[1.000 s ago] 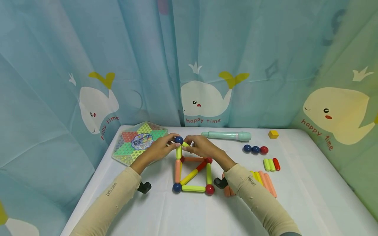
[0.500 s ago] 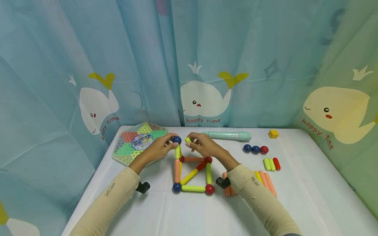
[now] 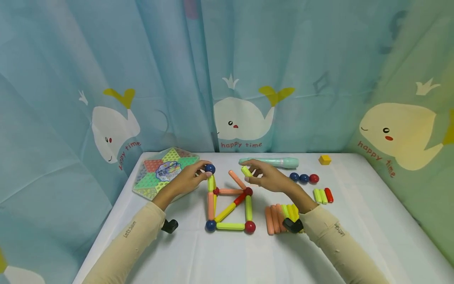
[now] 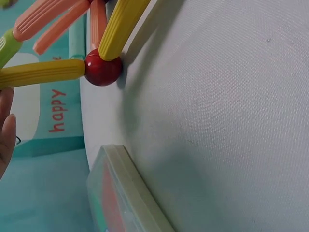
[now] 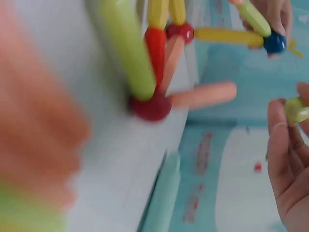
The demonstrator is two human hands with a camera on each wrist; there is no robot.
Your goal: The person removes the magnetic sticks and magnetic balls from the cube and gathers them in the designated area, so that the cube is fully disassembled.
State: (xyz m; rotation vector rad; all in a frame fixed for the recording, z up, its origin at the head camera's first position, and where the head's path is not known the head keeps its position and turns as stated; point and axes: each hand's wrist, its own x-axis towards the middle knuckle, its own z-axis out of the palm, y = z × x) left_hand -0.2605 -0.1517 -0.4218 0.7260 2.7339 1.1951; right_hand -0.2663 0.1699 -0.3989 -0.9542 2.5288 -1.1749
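My left hand pinches a blue ball at the top of a frame of magnetic sticks and balls. Under that ball, a light green stick and a salmon stick rise from the front left blue ball. In my right hand is a short light green stick, held between thumb and fingers, apart from the frame. A loose-ended salmon stick slants up from the back right red ball. The left wrist view catches only fingertips beside a yellow stick.
Right of the frame lies a row of salmon, green and yellow sticks. Three balls, short sticks and a yellow cube are farther right. A mint microphone-like tube lies behind; a star-patterned box sits back left.
My right hand has drawn the green stick away from the blue ball and moved right, revealing the slanted salmon stick. My left hand stays on the ball.
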